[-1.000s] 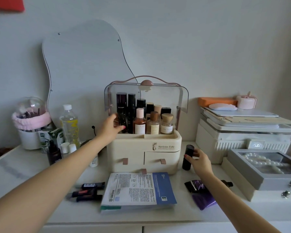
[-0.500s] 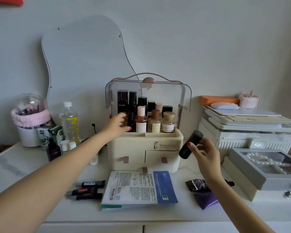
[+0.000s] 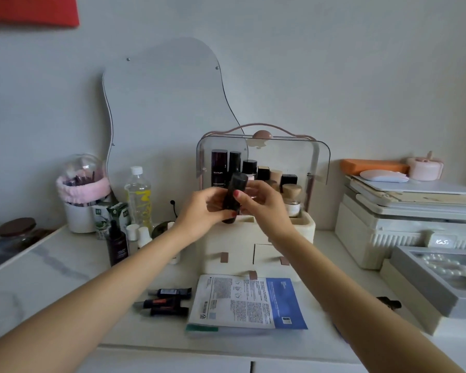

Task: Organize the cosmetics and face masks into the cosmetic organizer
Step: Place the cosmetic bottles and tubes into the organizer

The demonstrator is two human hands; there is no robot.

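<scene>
Your bench (image 3: 51, 270) is a white, faintly marbled top against a pale grey wall, with a wavy mirror (image 3: 162, 103) leaning behind and a red patch at the wall's upper left corner. At 12 o'clock stands the cream cosmetic organizer (image 3: 234, 246), its clear lid raised; you can count three pink drawer tabs on its front, and one tall dark bottle inside reads "REVITALIFT". Roughly eight bottles stand in its top tray, though your hands hide some. Both hands meet just in front of that tray: your left hand (image 3: 199, 214) curls its fingers round the lower part of the black tube (image 3: 233, 196), while your right hand (image 3: 264, 205) pinches its side, thumb pressed to it. The tube stands nearly upright, above the tray's front edge. At 6 o'clock a stack of face masks (image 3: 246, 302) lies flat, small print unreadable. At 7 o'clock lie three small dark tubes (image 3: 167, 302). At 9 o'clock stand a clear water bottle (image 3: 138, 197) and a dark dropper bottle (image 3: 116, 243). At 3 o'clock sits a grey jewellery box (image 3: 439, 281) showing pearls.
</scene>
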